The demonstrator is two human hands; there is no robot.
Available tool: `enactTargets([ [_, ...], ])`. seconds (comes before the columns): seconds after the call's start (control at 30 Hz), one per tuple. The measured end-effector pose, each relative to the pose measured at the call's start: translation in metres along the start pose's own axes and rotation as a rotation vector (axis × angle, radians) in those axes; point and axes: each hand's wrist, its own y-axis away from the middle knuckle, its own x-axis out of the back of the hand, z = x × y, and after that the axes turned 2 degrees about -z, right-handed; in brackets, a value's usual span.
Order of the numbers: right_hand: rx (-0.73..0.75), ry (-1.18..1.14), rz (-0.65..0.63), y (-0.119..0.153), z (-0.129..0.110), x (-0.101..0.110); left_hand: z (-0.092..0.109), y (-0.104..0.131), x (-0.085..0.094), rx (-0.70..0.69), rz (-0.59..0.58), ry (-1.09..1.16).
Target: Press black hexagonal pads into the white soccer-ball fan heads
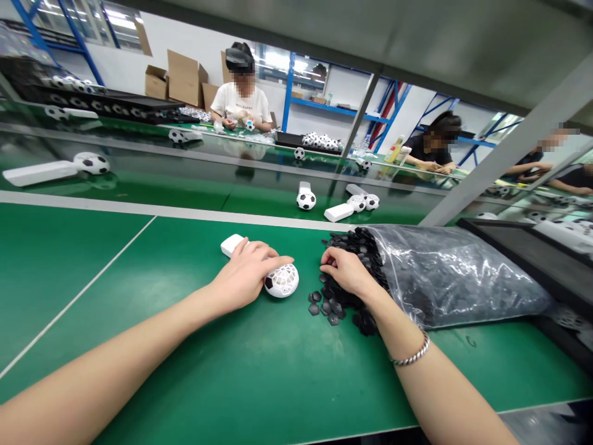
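My left hand (pixel 248 270) lies over a white soccer-ball-headed item (pixel 281 282), holding it against the green table. Its round head shows white lattice with a few black patches, and its white handle (pixel 233 245) pokes out beyond my fingers. My right hand (pixel 345 269) is at the pile of black pentagon pieces (pixel 340 296), thumb and fingers pinched together. Whatever is between those fingertips is hidden. The pile spills from the mouth of a clear plastic bag (pixel 463 278) lying on its side to the right.
Beyond the white strip, a dark green belt (pixel 222 198) carries several ball-headed items (pixel 306 198). A black tray (pixel 504 244) stands at the right, near a slanting metal post (pixel 491 148). Co-workers (pixel 242 102) sit across the line. A shelf (pixel 370 37) hangs overhead.
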Motion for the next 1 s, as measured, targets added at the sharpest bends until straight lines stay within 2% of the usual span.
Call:
enactTargets([
  [0.13,0.075,-0.257,0.019,0.007,-0.015,0.002,0.002,0.0,0.0,0.015,0.012,-0.001],
  [0.3,0.176,-0.513,-0.054,0.019,-0.041,0.006,-0.002,-0.001,-0.003,0.015,0.02,0.026],
  [0.4,0.292,-0.476,-0.033,0.024,-0.049,0.01,-0.004,-0.001,-0.003,0.012,0.008,0.04],
  [0.6,0.584,-0.155,-0.056,0.032,-0.057,0.014,-0.003,0.001,0.004,0.007,-0.069,0.112],
  [0.73,0.68,0.013,-0.045,0.036,-0.064,0.007,0.004,0.0,0.0,0.063,-0.022,0.149],
  [0.87,0.687,-0.066,-0.012,0.036,-0.068,-0.002,0.009,0.0,-0.007,0.126,0.03,0.154],
  [1.0,0.557,-0.223,-0.018,0.034,-0.069,-0.004,0.009,0.001,-0.009,0.137,0.023,0.148],
])
